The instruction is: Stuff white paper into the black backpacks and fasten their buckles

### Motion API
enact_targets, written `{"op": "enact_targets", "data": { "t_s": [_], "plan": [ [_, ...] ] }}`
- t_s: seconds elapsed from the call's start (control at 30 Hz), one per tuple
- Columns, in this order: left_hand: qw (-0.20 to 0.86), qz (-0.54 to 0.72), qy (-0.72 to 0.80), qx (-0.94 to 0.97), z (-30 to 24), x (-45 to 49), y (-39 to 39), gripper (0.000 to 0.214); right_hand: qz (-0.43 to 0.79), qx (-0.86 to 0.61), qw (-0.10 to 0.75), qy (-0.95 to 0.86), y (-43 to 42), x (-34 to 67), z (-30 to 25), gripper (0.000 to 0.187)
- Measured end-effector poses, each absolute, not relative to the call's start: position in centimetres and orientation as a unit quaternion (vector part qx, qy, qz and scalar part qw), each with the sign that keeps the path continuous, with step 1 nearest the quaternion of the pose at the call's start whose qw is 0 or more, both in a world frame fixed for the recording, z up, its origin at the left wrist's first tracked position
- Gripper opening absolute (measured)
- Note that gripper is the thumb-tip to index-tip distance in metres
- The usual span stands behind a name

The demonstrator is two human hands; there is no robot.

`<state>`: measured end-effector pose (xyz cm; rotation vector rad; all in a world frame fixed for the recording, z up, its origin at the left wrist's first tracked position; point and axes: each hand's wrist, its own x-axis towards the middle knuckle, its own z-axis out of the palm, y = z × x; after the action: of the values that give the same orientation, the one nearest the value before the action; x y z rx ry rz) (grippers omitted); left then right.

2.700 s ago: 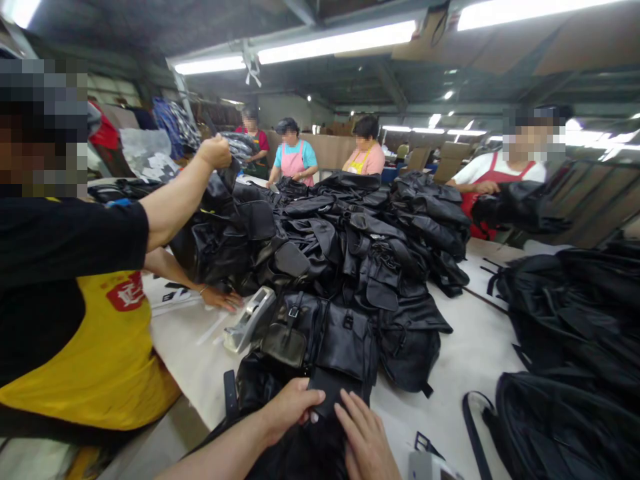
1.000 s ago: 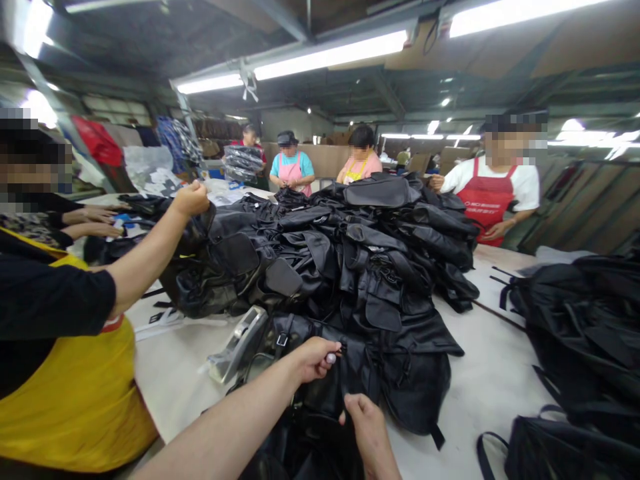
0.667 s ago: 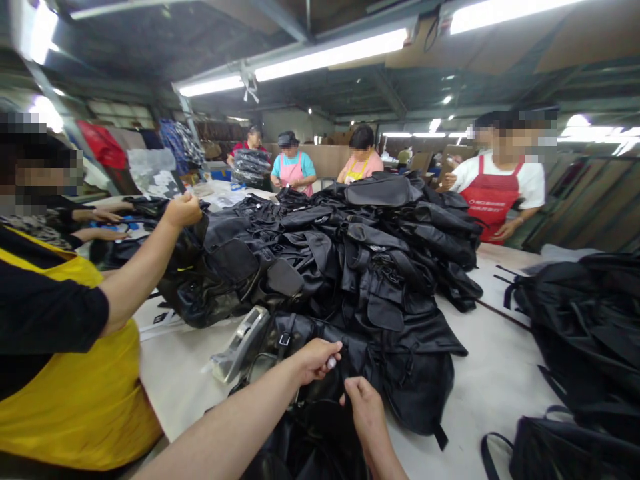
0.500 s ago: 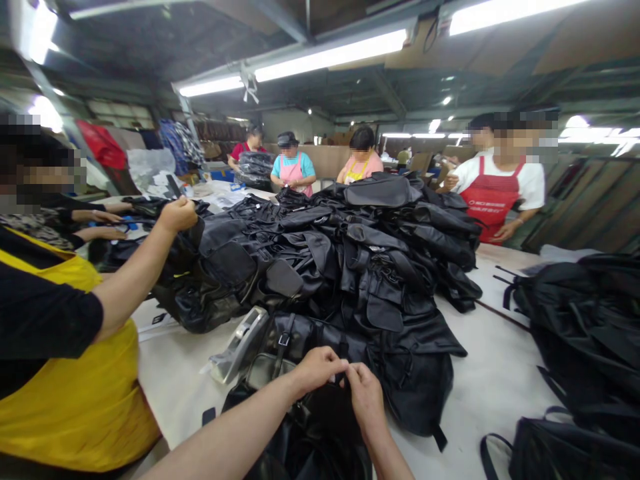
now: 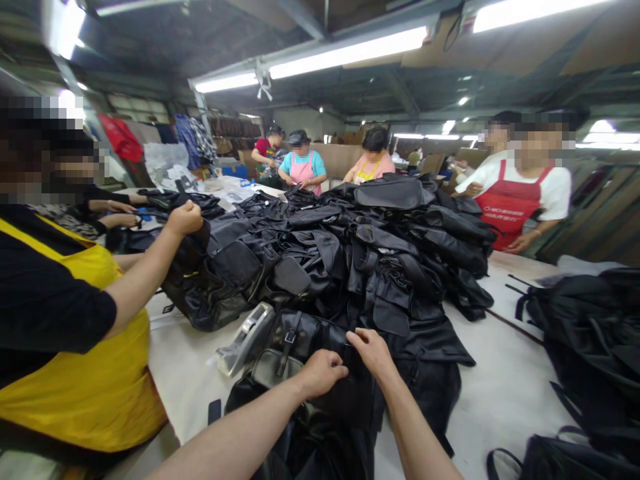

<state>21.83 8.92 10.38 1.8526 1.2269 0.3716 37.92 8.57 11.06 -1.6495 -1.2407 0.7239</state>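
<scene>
Moved apart, left hand (image 5: 323,373) and right hand (image 5: 373,353) rest over the black bag (image 5: 343,410) at the bench's (image 5: 493,387) near edge, likely steadying it, grip impossible to tell.

Fluorescent tubes (image 5: 349,53): glaring white overhead
Roof (image 5: 240,33): dim
Black bags (image 5: 320,260): soft sheen, shadowed folds
Tabletop (image 5: 490,387): pale, evenly lit
Edges: stretched, blurry

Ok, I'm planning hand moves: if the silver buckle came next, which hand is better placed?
Probably the left hand: it lies nearer the silver buckle, just right of it over the black bag. The right hand is farther right.
</scene>
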Motion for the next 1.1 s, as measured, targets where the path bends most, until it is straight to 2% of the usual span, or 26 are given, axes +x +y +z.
{"op": "enact_targets", "data": {
  "t_s": [0.23, 0.4, 0.53, 0.67, 0.8, 1.1],
  "plan": [
    [0.444, 0.166, 0.489, 0.733, 10.3, 22.2, 9.7, 0.021, 0.296, -0.623, 0.502, -0.521, 5.8, 37.0, 11.8, 0.025],
    [0.474, 0.179, 0.480, 0.716, 9.7, 22.2, 9.9, 0.022, 0.166, -0.571, 0.518, -0.615, 0.8, 36.0, 8.4, 0.014],
    [0.536, 0.165, 0.456, 0.691, 9.9, 22.0, 9.9, 0.020, 0.073, -0.547, 0.503, -0.665, -0.6, 35.4, 6.1, 0.015],
    [0.609, 0.156, 0.468, 0.621, 10.8, 22.2, 10.1, 0.031, 0.028, -0.530, 0.498, -0.686, -0.8, 35.0, 5.6, 0.018],
    [0.618, 0.152, 0.510, 0.579, 11.3, 22.9, 10.5, 0.048, 0.020, -0.521, 0.483, -0.704, -1.1, 34.8, 5.4, 0.020],
    [0.612, 0.143, 0.537, 0.562, 10.8, 23.4, 11.0, 0.024, 0.029, -0.522, 0.483, -0.702, -1.3, 35.1, 5.4, 0.019]
  ]
}}
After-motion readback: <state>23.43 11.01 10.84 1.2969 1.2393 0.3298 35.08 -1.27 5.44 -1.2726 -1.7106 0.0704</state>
